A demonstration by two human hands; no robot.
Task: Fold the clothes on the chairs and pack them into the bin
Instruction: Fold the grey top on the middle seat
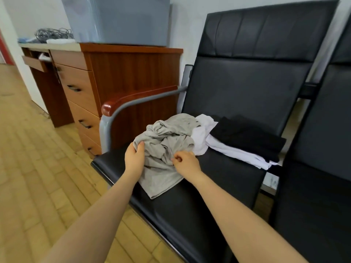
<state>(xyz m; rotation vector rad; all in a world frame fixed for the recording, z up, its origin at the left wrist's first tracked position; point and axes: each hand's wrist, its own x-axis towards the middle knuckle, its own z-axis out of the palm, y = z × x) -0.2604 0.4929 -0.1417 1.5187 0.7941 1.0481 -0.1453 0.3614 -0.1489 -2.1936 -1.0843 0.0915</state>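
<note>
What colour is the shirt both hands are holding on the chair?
Light grey. The shirt shows plainly in the head view, crumpled on the black chair seat.

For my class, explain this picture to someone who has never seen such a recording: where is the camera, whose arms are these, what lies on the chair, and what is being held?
There is no machine here. A person wears a camera on the head, so this single picture looks forward and down along their own bare arms. A black chair holds three garments: a crumpled grey shirt, a white garment beside it, and a black garment lying on the white one. The left hand holds the grey shirt's left edge; the right hand pinches its cloth near the middle. A wooden cabinet stands behind the chair.
</note>
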